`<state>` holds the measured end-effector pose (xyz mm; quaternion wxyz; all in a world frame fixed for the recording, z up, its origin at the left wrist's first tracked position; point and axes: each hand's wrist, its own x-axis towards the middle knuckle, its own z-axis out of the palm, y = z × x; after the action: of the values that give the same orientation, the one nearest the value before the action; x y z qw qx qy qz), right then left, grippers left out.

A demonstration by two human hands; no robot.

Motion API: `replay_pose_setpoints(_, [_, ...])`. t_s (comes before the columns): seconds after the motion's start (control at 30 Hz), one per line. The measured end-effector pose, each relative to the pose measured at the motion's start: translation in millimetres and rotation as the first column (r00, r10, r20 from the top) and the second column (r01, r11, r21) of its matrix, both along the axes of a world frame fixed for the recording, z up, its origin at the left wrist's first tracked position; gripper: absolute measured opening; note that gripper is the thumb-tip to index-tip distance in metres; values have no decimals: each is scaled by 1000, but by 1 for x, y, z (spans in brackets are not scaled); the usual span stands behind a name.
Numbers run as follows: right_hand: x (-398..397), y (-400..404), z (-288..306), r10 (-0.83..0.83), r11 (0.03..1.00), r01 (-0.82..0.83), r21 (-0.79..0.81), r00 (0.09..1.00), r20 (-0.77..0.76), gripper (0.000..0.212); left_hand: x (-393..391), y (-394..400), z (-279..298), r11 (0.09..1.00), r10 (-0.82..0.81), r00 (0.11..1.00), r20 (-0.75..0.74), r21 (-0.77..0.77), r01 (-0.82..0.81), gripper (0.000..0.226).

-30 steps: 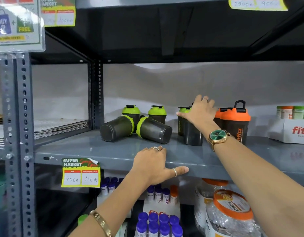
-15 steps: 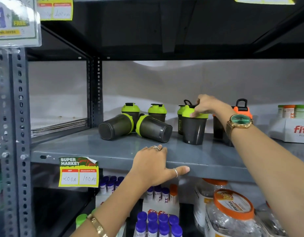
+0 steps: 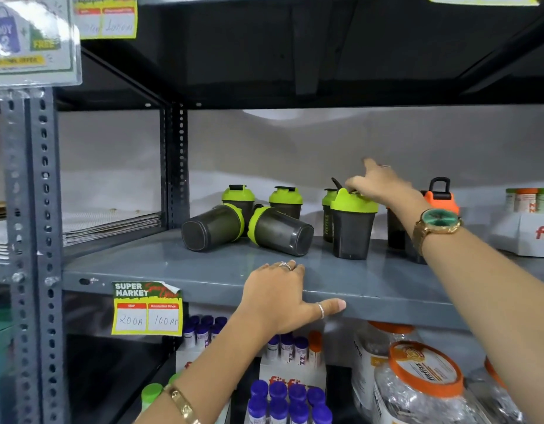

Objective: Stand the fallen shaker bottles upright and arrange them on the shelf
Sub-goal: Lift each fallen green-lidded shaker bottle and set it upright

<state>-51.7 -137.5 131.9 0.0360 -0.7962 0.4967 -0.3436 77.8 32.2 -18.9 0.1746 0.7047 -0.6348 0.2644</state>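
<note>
Right hand (image 3: pixel 377 185) sits on the green lid of an upright shaker bottle (image 3: pixel 353 228), fingertips touching the lid top, index finger lifted and pointing back; fingers loose, no real wrap around it, so likely steadying or letting go, judging only from the pose. Left hand (image 3: pixel 283 295) lies flat and spread on the front edge of the shelf (image 3: pixel 386 289), holding nothing, thumb along the lip. Just beyond the left hand two fallen shakers lie on their sides, bases toward the camera: left fallen shaker (image 3: pixel 212 226) and right fallen shaker (image 3: pixel 281 231), touching each other. Behind them stand two green-lid shakers (image 3: pixel 238 195), upright; another stands behind the one under the right hand. Orange-lid shakers (image 3: pixel 438 200) stand beyond the right wrist, partly hidden. Progress: one bottle up front looks set upright; two still down, row not yet tidy.
</note>
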Motion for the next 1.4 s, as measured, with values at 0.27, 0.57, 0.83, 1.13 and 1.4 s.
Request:
replay_pose_setpoints(0.27, [28,5,-23,-228,921,163,-353,962,-151,85,-1,0,1,1000,10,1000,2,22,-10,107])
replay_pose_setpoints(0.57, [22,3,-15,-119,959,67,-276,977,-174,53,-1,0,0,1000,14,1000,-6,8,-14,113])
replay_pose_setpoints(0.83, [2,-3,-11,72,990,-89,-110,986,-151,51,-2,0,1,999,28,1000,2,20,-28,112])
replay_pose_setpoints(1.13, [-14,-24,-12,293,955,-293,43,956,-8,39,-1,0,1,1000,22,1000,13,17,-23,111])
replay_pose_setpoints(1.4, [-14,-24,-23,324,926,-354,129,923,210,76,-3,1,3,998,40,999,-18,55,-39,107])
